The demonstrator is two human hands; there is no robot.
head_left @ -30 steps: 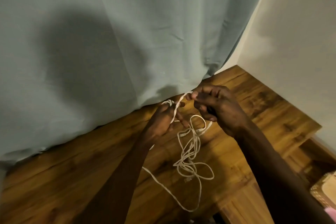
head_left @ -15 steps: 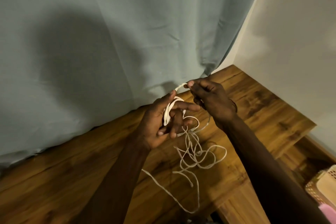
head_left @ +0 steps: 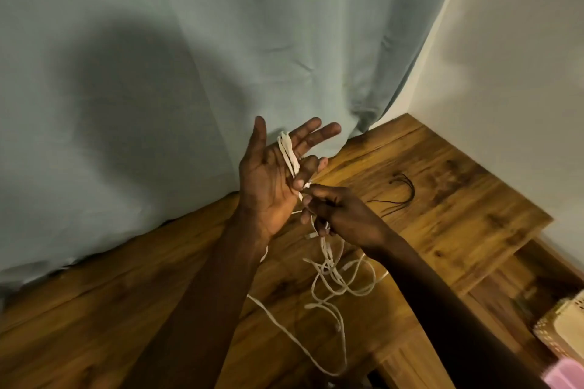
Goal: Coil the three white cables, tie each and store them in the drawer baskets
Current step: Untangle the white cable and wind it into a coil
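Observation:
My left hand (head_left: 268,180) is raised palm up above the wooden table (head_left: 458,199), fingers spread. Several turns of white cable (head_left: 288,153) are wound around its fingers. My right hand (head_left: 341,215) is just below it, fingers pinched on the same cable where it leaves the coil. The loose rest of the white cable (head_left: 331,281) hangs down from my right hand and lies tangled on the table, with one strand trailing toward the front edge.
A thin dark tie cord (head_left: 403,196) lies on the table to the right of my hands. A grey-green curtain (head_left: 189,73) hangs behind the table. A woven basket (head_left: 565,328) and something pink (head_left: 565,374) show at the lower right, below the table.
My left hand has opened and turned palm up with the coil around its fingers. My right hand dropped from above the coil to below it, still gripping the cable.

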